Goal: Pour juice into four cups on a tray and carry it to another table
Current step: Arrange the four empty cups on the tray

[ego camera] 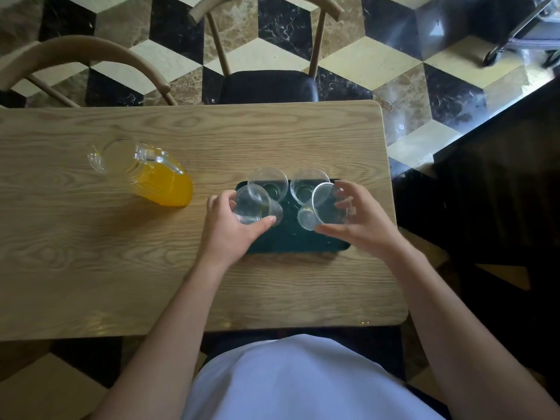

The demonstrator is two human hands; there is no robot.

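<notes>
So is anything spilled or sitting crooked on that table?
No spill shows. Two cups are tipped: the left hand holds one cup and the right hand another, over the tray.

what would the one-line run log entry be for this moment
stage: setting cups | left hand: holds clear plastic cup | right hand: holds second clear cup | black tray: two cups standing | glass juice pitcher: untouched

- Two wooden chairs, one (pixel 266 83) with a dark seat, one (pixel 81 56) at the far left
- Cube-patterned marble floor (pixel 394 80)
- Wheeled cart (pixel 524 31), top right
</notes>
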